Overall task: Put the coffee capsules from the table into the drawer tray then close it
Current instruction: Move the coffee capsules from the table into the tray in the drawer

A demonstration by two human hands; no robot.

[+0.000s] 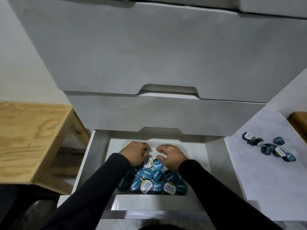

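Observation:
The bottom drawer (98, 156) is pulled out, with a clear plastic tray (180, 145) inside it. Several blue and white-lidded coffee capsules (147, 174) fill the tray's near half. My left hand (135, 152) hovers over the tray's far half, fingers curled, touching a tilted white-lidded capsule (148, 162); whether it grips that capsule is unclear. My right hand (172, 156) is beside it with curled fingers, and nothing shows between them. Several more capsules (269, 147) lie loose on the white table (265, 176) at the right.
Two shut drawers (149, 50) of the white cabinet rise above the open one. A wooden table (26, 135) stands to the left, with a dark chair (20, 206) below it. Another wooden edge (299, 122) shows at far right.

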